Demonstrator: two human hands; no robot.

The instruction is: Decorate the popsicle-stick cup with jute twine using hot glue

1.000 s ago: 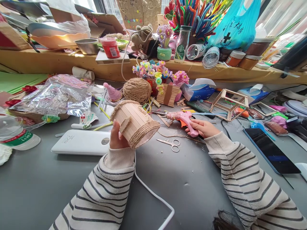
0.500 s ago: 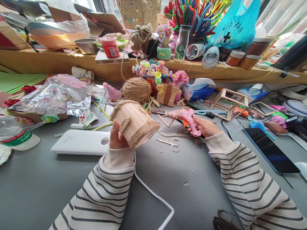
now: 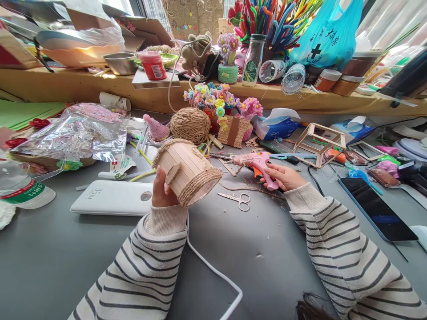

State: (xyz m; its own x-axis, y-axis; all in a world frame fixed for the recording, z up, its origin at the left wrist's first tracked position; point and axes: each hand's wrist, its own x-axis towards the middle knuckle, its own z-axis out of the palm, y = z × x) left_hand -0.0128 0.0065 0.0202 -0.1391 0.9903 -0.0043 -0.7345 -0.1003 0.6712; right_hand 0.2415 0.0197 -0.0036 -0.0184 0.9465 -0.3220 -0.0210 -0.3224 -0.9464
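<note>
My left hand [image 3: 163, 192] is closed round a small barrel [image 3: 185, 170] made of ice-lolly sticks, with twine wrapped at both rims and a stick handle on its side. It is tilted, held above the grey table [image 3: 233, 240]. My right hand [image 3: 283, 177] grips the handle of a pink glue gun [image 3: 256, 162], whose nozzle points left toward the barrel. Small scissors [image 3: 239, 199] lie on the table between my two hands.
A white power bank [image 3: 111, 198] and its white cable [image 3: 213, 271] lie near the left arm. Behind are a ball of twine [image 3: 190, 125], pipe-cleaner flowers [image 3: 220, 102], a stick frame [image 3: 318, 138], a phone [image 3: 376, 209] at right and a cluttered wooden shelf [image 3: 83, 84].
My right hand closed on the glue gun, raised it off the table and has tipped it slightly lower again. The left hand and barrel have stayed still.
</note>
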